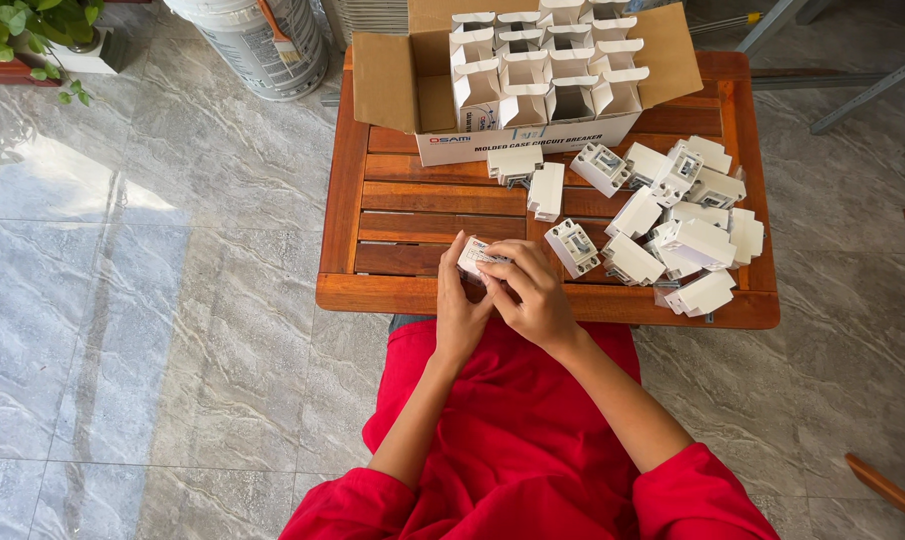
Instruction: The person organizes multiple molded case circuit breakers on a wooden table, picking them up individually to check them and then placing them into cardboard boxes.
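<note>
Both hands (497, 290) around one small white box (475, 258), perhaps half-folded.

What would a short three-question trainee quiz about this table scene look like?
1. True or false: both hands hold one small white unit.
2. Where does the loose pile of white units lie relative to the hands: A) right, B) left, C) on the floor?
3. What stands at the far edge of the wooden table?

Key:
1. True: left hand and right hand share it.
2. A.
3. An open cardboard box of small white cartons.
</note>
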